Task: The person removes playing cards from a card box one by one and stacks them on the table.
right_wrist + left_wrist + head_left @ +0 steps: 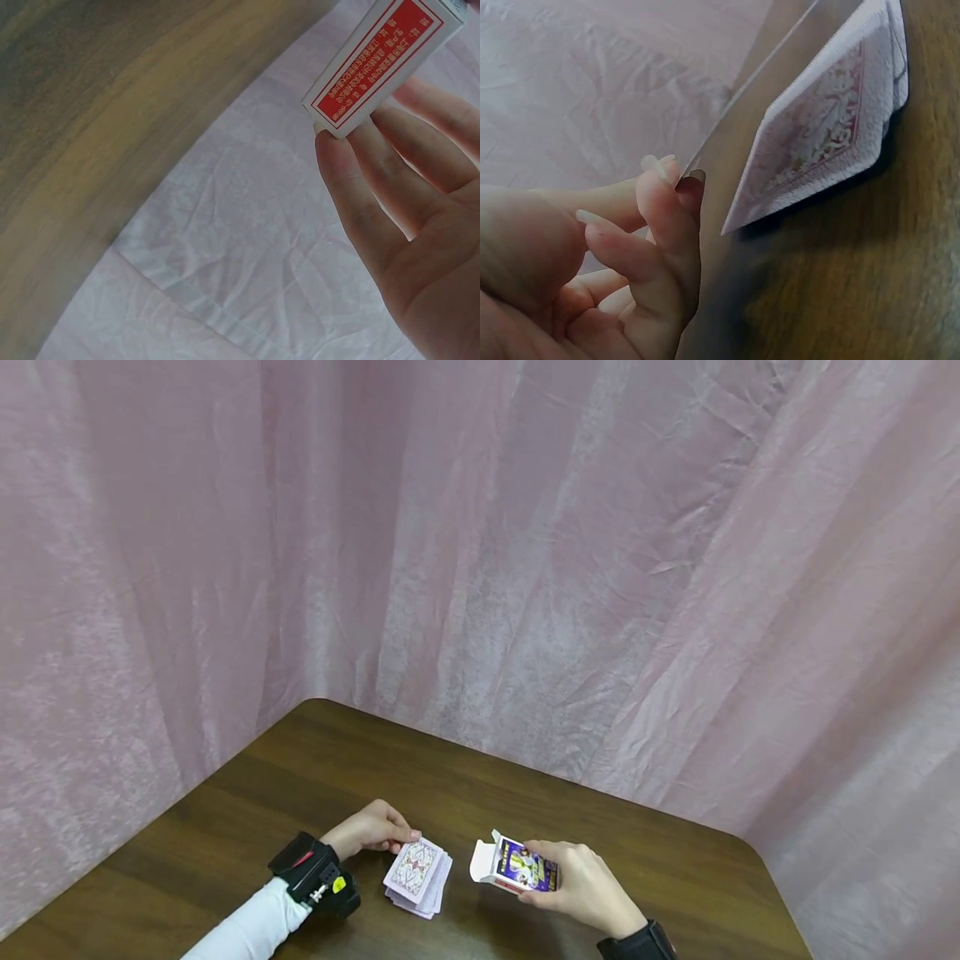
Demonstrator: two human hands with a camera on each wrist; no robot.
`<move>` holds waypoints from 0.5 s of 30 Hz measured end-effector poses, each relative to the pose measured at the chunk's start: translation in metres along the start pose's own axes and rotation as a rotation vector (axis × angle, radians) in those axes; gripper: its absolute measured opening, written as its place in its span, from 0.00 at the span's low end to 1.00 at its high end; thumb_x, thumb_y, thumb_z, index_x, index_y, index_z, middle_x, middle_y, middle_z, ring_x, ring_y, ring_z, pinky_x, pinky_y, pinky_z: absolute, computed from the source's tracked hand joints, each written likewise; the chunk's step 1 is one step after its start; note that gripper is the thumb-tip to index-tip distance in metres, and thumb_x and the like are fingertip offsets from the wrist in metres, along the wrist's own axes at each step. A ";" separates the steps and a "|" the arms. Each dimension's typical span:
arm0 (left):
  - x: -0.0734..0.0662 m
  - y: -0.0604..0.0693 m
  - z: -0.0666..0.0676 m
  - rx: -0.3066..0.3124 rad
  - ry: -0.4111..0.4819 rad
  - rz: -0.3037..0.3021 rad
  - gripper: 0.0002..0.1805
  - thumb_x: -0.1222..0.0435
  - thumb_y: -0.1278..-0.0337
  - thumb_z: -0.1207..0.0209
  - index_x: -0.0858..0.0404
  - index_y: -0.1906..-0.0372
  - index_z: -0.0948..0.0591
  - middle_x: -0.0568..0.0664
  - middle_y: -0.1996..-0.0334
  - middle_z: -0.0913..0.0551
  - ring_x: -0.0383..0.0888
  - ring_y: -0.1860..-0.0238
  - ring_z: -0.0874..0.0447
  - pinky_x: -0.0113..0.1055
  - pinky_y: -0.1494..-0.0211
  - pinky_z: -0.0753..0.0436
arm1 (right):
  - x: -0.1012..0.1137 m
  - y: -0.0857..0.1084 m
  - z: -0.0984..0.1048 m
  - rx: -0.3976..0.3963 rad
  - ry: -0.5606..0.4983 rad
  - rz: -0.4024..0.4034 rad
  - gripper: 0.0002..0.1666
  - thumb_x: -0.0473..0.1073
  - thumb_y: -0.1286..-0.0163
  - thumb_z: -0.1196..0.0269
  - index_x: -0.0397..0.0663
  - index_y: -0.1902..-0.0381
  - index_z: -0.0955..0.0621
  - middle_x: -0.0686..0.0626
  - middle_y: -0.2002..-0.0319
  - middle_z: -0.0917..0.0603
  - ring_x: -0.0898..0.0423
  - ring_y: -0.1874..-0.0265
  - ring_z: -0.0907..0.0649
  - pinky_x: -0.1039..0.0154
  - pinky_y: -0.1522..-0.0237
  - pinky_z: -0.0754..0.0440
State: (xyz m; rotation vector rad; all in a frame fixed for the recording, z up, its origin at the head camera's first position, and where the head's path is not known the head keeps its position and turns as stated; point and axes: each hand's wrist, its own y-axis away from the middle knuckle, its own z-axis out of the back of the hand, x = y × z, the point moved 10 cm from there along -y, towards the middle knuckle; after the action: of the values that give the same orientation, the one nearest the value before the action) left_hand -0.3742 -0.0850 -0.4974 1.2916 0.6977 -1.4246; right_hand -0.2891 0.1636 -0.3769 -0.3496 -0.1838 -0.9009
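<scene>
My left hand (377, 828) pinches the near corner of a playing card (415, 867) with a red-patterned back, between thumb and fingers. Seen almost edge-on in the left wrist view, that card (744, 88) is raised off the loosely squared stack of playing cards (821, 124) on the table. To the right, my right hand (585, 883) grips a purple-and-yellow card box (527, 867) from its right end, held above the tabletop. The box's white flap (483, 861) hangs open toward the cards; its inside is hidden. A red panel with print (379, 60) covers one narrow side.
The brown wooden table (360, 760) has rounded far corners. Pink velvety curtains (480, 568) hang behind it and along both sides. A black wrist device (315, 874) is strapped over the white left sleeve, and a black band (639, 943) circles the right wrist.
</scene>
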 end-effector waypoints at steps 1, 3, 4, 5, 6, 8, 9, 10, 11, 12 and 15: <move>0.001 0.000 0.000 -0.009 -0.011 -0.002 0.10 0.67 0.46 0.34 0.74 0.69 0.16 0.41 0.88 0.26 0.29 0.87 0.30 0.16 0.83 0.35 | 0.000 0.000 -0.001 -0.001 -0.003 0.002 0.33 0.59 0.48 0.27 0.49 0.47 0.18 0.55 0.60 0.14 0.70 0.71 0.24 0.74 0.72 0.27; 0.001 -0.001 0.001 -0.024 -0.028 -0.006 0.10 0.67 0.47 0.33 0.73 0.70 0.16 0.41 0.88 0.26 0.30 0.87 0.30 0.16 0.84 0.35 | 0.000 0.001 -0.002 -0.005 -0.002 0.006 0.33 0.59 0.48 0.27 0.50 0.48 0.18 0.56 0.61 0.14 0.70 0.72 0.24 0.74 0.72 0.27; 0.002 -0.002 0.001 -0.030 -0.036 -0.011 0.10 0.67 0.47 0.33 0.73 0.70 0.16 0.41 0.89 0.26 0.30 0.87 0.30 0.16 0.84 0.35 | 0.000 0.001 -0.002 -0.007 0.000 0.006 0.33 0.59 0.49 0.27 0.50 0.48 0.18 0.56 0.61 0.14 0.70 0.72 0.24 0.74 0.72 0.27; 0.002 -0.002 0.001 -0.038 -0.045 -0.015 0.10 0.67 0.48 0.33 0.73 0.71 0.16 0.41 0.89 0.26 0.30 0.87 0.30 0.17 0.84 0.36 | 0.000 0.001 -0.002 -0.007 0.001 0.003 0.32 0.59 0.49 0.27 0.50 0.48 0.18 0.56 0.61 0.14 0.70 0.72 0.24 0.74 0.72 0.27; 0.001 -0.003 0.001 -0.048 -0.055 -0.018 0.09 0.67 0.49 0.32 0.72 0.72 0.16 0.41 0.89 0.26 0.30 0.87 0.30 0.17 0.84 0.36 | 0.000 0.001 -0.003 -0.006 0.002 0.001 0.32 0.59 0.49 0.27 0.51 0.48 0.18 0.56 0.61 0.14 0.70 0.71 0.24 0.74 0.72 0.26; 0.000 -0.003 0.003 -0.075 -0.082 -0.026 0.09 0.67 0.50 0.32 0.71 0.74 0.17 0.41 0.90 0.27 0.31 0.88 0.30 0.18 0.84 0.36 | -0.001 0.001 -0.003 -0.003 0.007 -0.005 0.33 0.59 0.49 0.27 0.50 0.48 0.18 0.56 0.60 0.14 0.70 0.71 0.24 0.74 0.71 0.26; -0.001 -0.004 0.003 -0.095 -0.104 -0.031 0.09 0.67 0.51 0.31 0.71 0.75 0.17 0.41 0.90 0.27 0.31 0.88 0.30 0.18 0.83 0.36 | -0.001 0.001 -0.003 -0.002 0.009 -0.008 0.33 0.59 0.49 0.27 0.50 0.48 0.18 0.56 0.60 0.14 0.70 0.71 0.24 0.73 0.71 0.26; -0.001 -0.003 0.004 -0.116 -0.126 -0.030 0.09 0.68 0.51 0.31 0.70 0.77 0.17 0.42 0.90 0.27 0.32 0.88 0.30 0.19 0.83 0.35 | -0.001 0.001 -0.004 0.000 0.008 -0.010 0.33 0.59 0.49 0.27 0.50 0.48 0.18 0.55 0.60 0.13 0.70 0.70 0.23 0.73 0.71 0.26; -0.002 -0.002 0.005 -0.142 -0.156 -0.028 0.10 0.68 0.52 0.30 0.69 0.79 0.18 0.42 0.90 0.27 0.32 0.88 0.30 0.20 0.83 0.34 | -0.001 0.001 -0.004 0.002 0.007 -0.012 0.33 0.59 0.49 0.27 0.50 0.48 0.18 0.55 0.60 0.13 0.70 0.70 0.23 0.73 0.71 0.26; -0.004 -0.001 0.006 -0.168 -0.189 -0.029 0.10 0.68 0.54 0.29 0.68 0.80 0.18 0.42 0.91 0.28 0.32 0.88 0.30 0.20 0.83 0.34 | -0.002 0.001 -0.004 0.002 0.008 -0.012 0.33 0.59 0.49 0.27 0.50 0.48 0.18 0.55 0.59 0.13 0.70 0.70 0.23 0.73 0.70 0.25; -0.008 0.001 0.008 -0.241 -0.327 -0.043 0.14 0.66 0.57 0.27 0.65 0.85 0.20 0.43 0.92 0.27 0.33 0.90 0.29 0.22 0.83 0.34 | -0.001 0.001 -0.004 0.002 0.000 -0.005 0.33 0.59 0.49 0.27 0.50 0.48 0.18 0.56 0.60 0.14 0.70 0.71 0.23 0.73 0.71 0.26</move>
State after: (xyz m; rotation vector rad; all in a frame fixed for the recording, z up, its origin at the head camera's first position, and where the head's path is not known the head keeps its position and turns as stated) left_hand -0.3771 -0.0901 -0.4881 0.8378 0.6531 -1.4917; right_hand -0.2887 0.1637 -0.3816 -0.3473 -0.1857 -0.9060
